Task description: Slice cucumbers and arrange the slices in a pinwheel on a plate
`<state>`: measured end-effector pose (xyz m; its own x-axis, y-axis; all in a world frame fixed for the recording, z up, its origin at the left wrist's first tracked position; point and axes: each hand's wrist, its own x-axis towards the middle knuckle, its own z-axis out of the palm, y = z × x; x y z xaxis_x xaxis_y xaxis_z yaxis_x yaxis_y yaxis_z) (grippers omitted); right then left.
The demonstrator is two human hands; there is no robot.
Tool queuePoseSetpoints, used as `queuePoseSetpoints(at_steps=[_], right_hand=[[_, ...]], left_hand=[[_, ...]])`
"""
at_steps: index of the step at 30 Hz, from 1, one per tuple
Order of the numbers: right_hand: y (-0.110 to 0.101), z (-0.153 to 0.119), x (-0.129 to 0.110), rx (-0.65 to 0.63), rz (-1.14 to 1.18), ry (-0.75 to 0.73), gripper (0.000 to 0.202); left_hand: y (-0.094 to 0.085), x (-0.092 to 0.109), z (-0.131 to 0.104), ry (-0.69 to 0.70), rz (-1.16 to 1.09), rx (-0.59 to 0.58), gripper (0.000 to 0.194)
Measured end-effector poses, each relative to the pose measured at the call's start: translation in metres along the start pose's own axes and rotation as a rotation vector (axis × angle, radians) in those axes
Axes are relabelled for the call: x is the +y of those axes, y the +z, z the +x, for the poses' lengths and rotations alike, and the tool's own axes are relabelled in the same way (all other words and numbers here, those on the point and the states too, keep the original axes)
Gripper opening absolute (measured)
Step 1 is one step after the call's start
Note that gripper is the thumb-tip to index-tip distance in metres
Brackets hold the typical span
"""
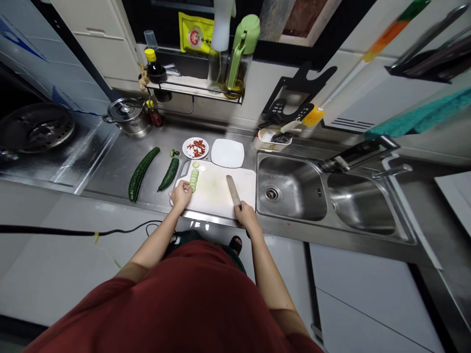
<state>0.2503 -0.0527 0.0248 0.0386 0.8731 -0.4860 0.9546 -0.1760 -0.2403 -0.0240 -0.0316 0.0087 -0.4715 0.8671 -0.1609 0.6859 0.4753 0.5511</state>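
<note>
My right hand (246, 215) is wrapped round the handle of a kitchen knife (233, 189), whose blade points away from me over the right part of the white cutting board (215, 203). Toward the board's left edge, my left hand (181, 196) has its fingers curled and pinched at the near end of a row of cucumber slices (194, 177). The slices overlap in a line, with one separate round beyond them. Left of the board lie a shorter cucumber (169, 174) and a longer whole cucumber (143, 174). Small cucumber ends (174, 153) rest behind the shorter one.
Behind the board stand a plate (186, 147) with chopped red pieces and a white square plate (227, 153). A double sink (290, 189) lies to the right. A lidded pot (128, 117) and a wok (35, 127) are at left; a shelf (191, 87) holds bottles.
</note>
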Motion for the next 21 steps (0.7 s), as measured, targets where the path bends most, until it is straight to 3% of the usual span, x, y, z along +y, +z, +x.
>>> queuePoseSetpoints(at_steps=[21], right_hand=[[-0.0031,-0.0006,-0.0015,-0.010,-0.008,0.001,0.034]], left_hand=[[0.0047,-0.0069,0.0017,0.015,0.063,0.049,0.018]])
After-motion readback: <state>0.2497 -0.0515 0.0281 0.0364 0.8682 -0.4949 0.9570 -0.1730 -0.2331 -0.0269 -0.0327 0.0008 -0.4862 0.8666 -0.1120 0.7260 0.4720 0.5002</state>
